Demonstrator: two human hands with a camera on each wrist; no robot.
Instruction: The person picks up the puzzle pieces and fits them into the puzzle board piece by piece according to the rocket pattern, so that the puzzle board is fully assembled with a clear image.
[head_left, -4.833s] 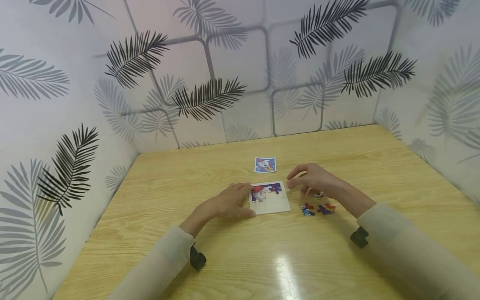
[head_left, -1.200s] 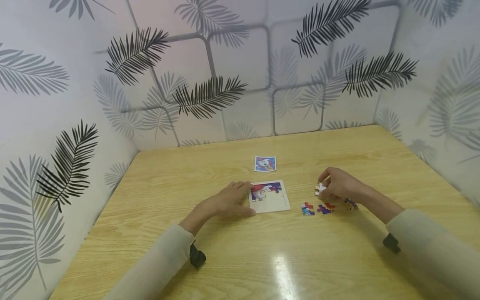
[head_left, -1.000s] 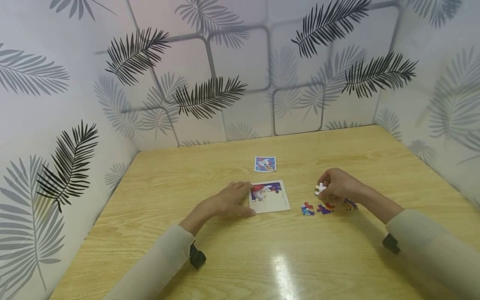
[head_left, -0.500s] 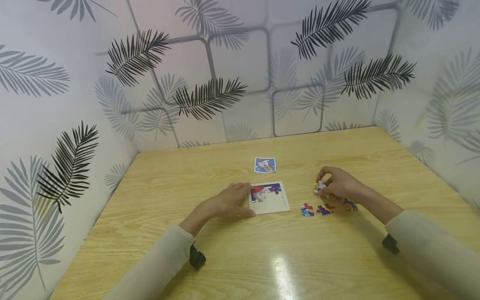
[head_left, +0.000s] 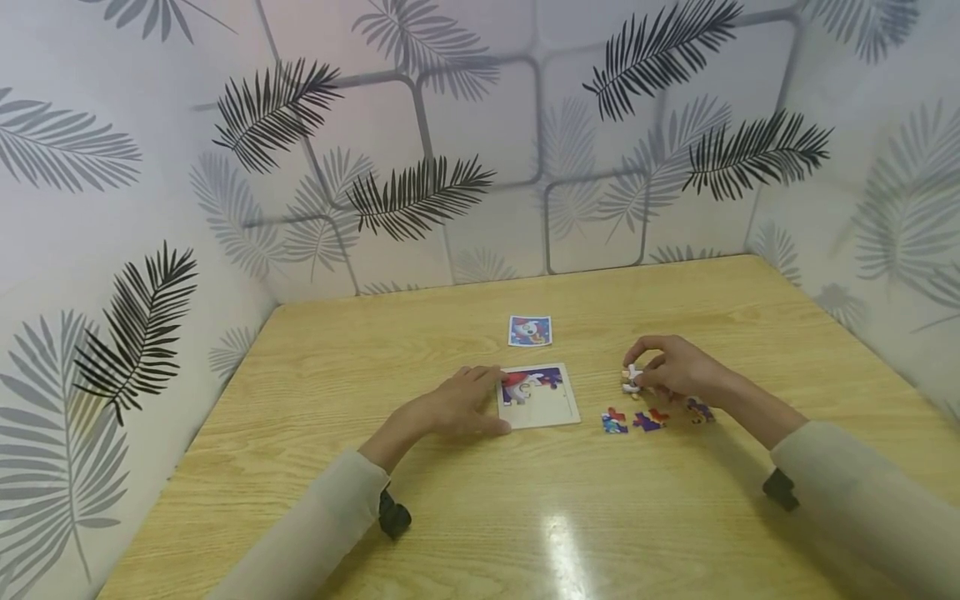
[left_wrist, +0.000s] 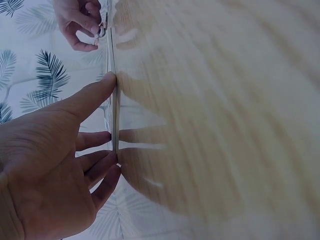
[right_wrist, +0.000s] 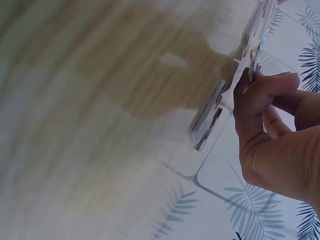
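My right hand [head_left: 675, 368] pinches a white jigsaw piece [head_left: 632, 379] between thumb and fingers, to the right of the square puzzle tray [head_left: 551, 414]. In the right wrist view the piece [right_wrist: 253, 62] shows nearly edge-on at the fingertips. My left hand [head_left: 461, 404] rests at the tray's left side, thumb and fingers spread along its edge; the left wrist view shows the fingertips [left_wrist: 111, 80] touching that edge. Fitted pieces [head_left: 517, 387] with red, white and purple print fill the tray's upper and left part; its lower right shows bare backing.
Three loose pieces lie in a row below the right hand: a blue and red one [head_left: 615, 420], a purple and red one [head_left: 651, 419] and a dark purple one [head_left: 701, 410]. A small picture card [head_left: 530, 331] lies beyond the tray. Leaf-patterned walls [head_left: 480, 225] border the wooden table [head_left: 375, 333].
Since the earliest frame, my right hand has moved right from the tray's edge and picked up the white piece. Lately the piece has turned and shifted slightly left. My left hand has stayed put.
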